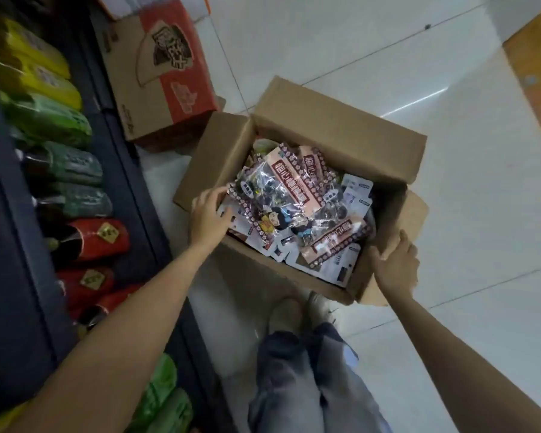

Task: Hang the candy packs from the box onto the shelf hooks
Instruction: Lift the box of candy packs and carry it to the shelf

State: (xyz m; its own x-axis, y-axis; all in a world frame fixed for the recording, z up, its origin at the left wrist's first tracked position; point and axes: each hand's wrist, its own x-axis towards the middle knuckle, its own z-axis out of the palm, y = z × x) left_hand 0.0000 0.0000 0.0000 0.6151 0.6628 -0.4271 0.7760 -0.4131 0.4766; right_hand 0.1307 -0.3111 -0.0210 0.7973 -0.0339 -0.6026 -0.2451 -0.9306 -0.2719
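An open cardboard box [334, 132] stands on the floor in front of me, filled with several clear candy packs [291, 198] that have pink printed headers. My left hand [208, 215] reaches over the box's left wall and its fingers touch the edge of the topmost pack. My right hand [395, 267] grips the box's near right corner flap, thumb on the inside. No shelf hooks are in view.
A dark shelf unit [22, 245] runs along the left, stocked with yellow, green and red bottles [60, 170]. A closed orange-printed carton [163, 73] sits on the floor behind the box. My legs and shoes [297, 314] are just below the box. White tiled floor lies to the right.
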